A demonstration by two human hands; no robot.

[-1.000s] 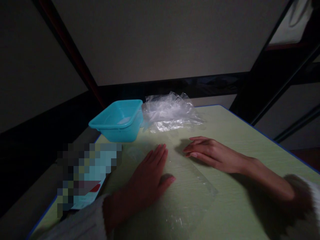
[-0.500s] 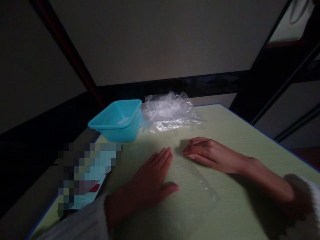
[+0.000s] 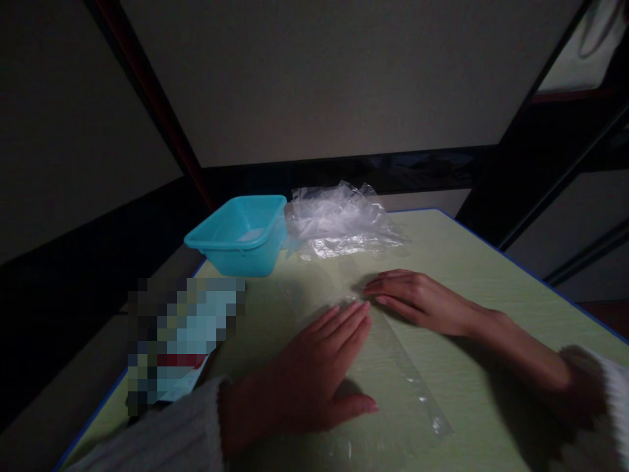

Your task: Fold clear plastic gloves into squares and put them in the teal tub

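A clear plastic bag [image 3: 393,387] lies spread flat on the table, its right edge running toward me. My left hand [image 3: 324,367] rests palm down on it, fingers stretched and the thumb apart. At the bag's far right edge is my right hand [image 3: 407,298], its fingers drawn together and closed on the film. Its fingertips are partly hidden. Behind both hands lies a crumpled heap of clear plastic bags [image 3: 344,219].
A turquoise plastic basin [image 3: 240,259] with something pale inside stands at the far left of the pale green table [image 3: 491,295], which has a blue edge. A blurred-out device with a lit screen [image 3: 196,334] lies by my left forearm. Panels rise behind the table.
My left hand has slid a little to the right and nearer my right hand. The bag's near right corner lies farther right and closer to me. My right hand has hardly moved.
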